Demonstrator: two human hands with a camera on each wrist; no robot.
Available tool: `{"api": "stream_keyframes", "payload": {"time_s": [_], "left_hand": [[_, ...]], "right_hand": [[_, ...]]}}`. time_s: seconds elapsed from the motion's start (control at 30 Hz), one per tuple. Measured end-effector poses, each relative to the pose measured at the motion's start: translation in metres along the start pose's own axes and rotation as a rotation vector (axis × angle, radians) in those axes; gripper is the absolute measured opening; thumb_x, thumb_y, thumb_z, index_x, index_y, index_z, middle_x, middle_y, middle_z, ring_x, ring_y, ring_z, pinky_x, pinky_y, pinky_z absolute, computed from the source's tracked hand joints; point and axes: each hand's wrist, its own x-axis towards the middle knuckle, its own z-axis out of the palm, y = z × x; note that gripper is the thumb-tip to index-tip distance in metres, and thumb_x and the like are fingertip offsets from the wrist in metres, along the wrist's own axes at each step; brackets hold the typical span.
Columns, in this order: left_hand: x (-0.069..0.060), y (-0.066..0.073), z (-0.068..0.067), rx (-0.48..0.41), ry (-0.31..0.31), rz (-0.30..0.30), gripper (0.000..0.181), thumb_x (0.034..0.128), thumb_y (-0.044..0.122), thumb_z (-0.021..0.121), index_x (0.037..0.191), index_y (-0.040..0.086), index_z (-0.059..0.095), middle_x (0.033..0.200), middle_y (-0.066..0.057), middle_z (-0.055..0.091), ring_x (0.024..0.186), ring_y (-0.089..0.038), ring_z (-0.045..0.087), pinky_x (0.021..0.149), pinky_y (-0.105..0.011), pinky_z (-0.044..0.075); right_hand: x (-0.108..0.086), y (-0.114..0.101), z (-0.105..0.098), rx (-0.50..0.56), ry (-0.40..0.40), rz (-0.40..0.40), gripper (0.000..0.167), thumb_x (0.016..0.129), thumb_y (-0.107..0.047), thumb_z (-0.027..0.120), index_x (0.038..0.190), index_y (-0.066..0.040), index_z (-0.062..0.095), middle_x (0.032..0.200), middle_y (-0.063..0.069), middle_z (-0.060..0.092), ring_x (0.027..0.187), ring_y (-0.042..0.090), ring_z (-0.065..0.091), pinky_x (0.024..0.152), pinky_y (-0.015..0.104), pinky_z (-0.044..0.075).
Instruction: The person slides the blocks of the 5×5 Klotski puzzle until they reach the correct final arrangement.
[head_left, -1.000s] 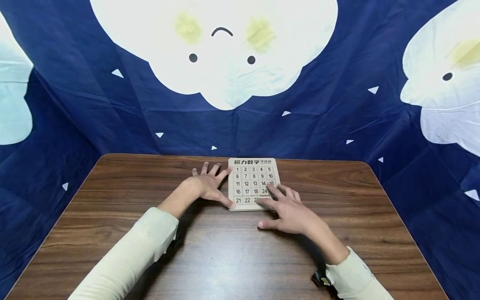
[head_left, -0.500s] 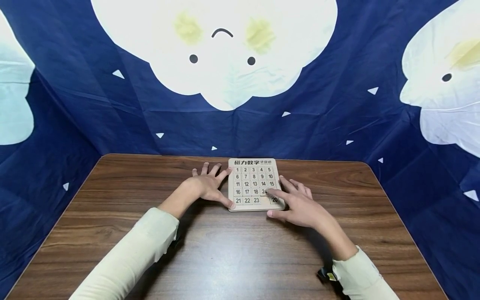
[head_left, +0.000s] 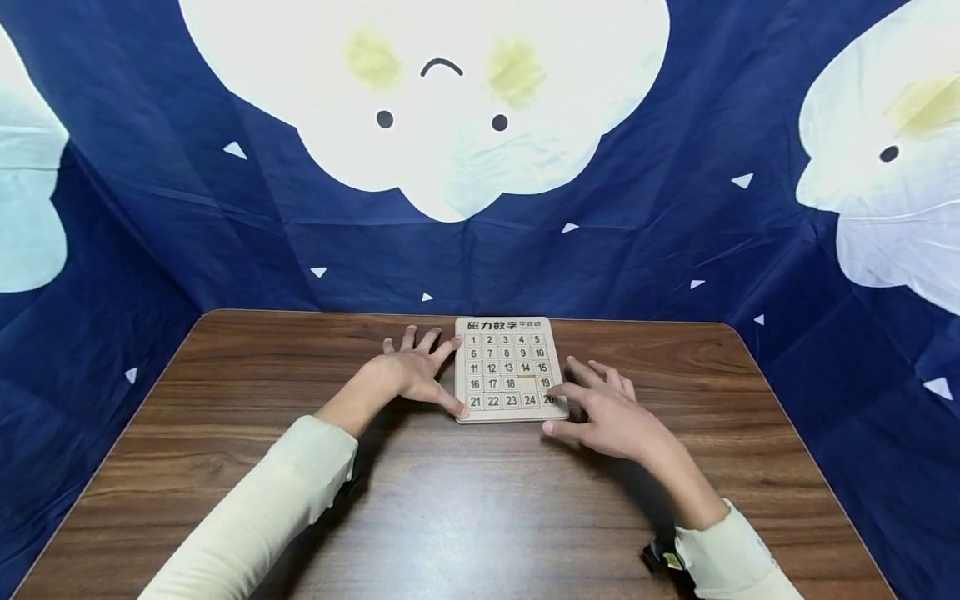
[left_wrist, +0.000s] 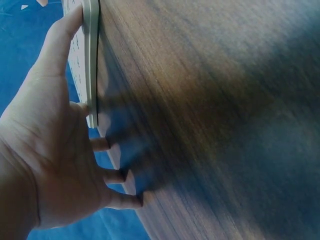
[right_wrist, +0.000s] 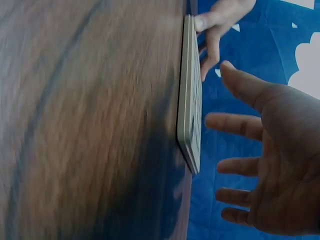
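Observation:
A pale number sliding puzzle (head_left: 510, 367) lies flat near the table's far edge, its numbered tiles set in rows. One gap shows between tiles 18 and 19, and tile 24 (head_left: 530, 401) sits below it in the bottom row. My left hand (head_left: 411, 372) spreads along the puzzle's left side, thumb on the lower-left corner and index finger at the upper-left edge. My right hand (head_left: 611, 415) is at the lower-right corner with its index finger over tile 20 (head_left: 548, 401), partly covering it. In the right wrist view, that index fingertip appears slightly apart from the puzzle (right_wrist: 189, 100).
The brown wooden table (head_left: 450, 517) extends in front of and beside the puzzle. A dark blue cloth (head_left: 247, 250) with white clouds hangs behind the table and along both sides.
Tile 24 has slid down one row into the bottom-row gap, leaving a gap where it was. My right hand has shifted to the right. My left hand stays in place.

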Motion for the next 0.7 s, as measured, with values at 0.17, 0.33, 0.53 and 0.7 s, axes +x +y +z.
{"api": "stream_keyframes", "payload": {"time_s": [0.17, 0.33, 0.53, 0.7], "left_hand": [[0.002, -0.001, 0.0, 0.005, 0.002, 0.003, 0.144, 0.0777, 0.091, 0.079, 0.184, 0.033, 0.001, 0.192, -0.019, -0.002, 0.174, -0.058, -0.009, 0.133, -0.087, 0.005], [0.0, 0.0, -0.001, -0.007, 0.007, 0.005, 0.144, 0.0773, 0.091, 0.08, 0.184, 0.032, 0.003, 0.192, -0.019, -0.001, 0.174, -0.058, -0.008, 0.132, -0.088, 0.005], [-0.001, 0.0, -0.001, -0.005, 0.006, 0.005, 0.144, 0.0774, 0.09, 0.08, 0.184, 0.033, 0.002, 0.192, -0.019, -0.001, 0.174, -0.058, -0.008, 0.133, -0.088, 0.006], [0.0, 0.0, -0.001, -0.012, -0.002, 0.005, 0.144, 0.0772, 0.09, 0.08, 0.184, 0.033, 0.002, 0.192, -0.019, -0.002, 0.174, -0.057, -0.009, 0.133, -0.087, 0.005]], "right_hand": [[0.001, 0.009, -0.003, -0.009, 0.007, 0.034, 0.06, 0.099, -0.061, 0.081, 0.148, -0.028, 0.074, 0.181, 0.028, 0.036, 0.161, 0.063, 0.035, 0.124, 0.082, 0.031], [0.007, 0.011, 0.0, 0.006, -0.017, 0.054, 0.066, 0.1, -0.062, 0.079, 0.156, -0.03, 0.069, 0.184, 0.027, 0.031, 0.16, 0.063, 0.035, 0.123, 0.081, 0.032], [0.015, 0.008, 0.005, 0.015, -0.029, 0.077, 0.068, 0.099, -0.061, 0.08, 0.156, -0.027, 0.068, 0.185, 0.026, 0.029, 0.162, 0.061, 0.033, 0.123, 0.08, 0.032], [0.017, 0.006, 0.006, -0.003, -0.034, 0.086, 0.069, 0.099, -0.062, 0.08, 0.157, -0.026, 0.068, 0.185, 0.026, 0.029, 0.161, 0.061, 0.034, 0.125, 0.081, 0.03]]}}
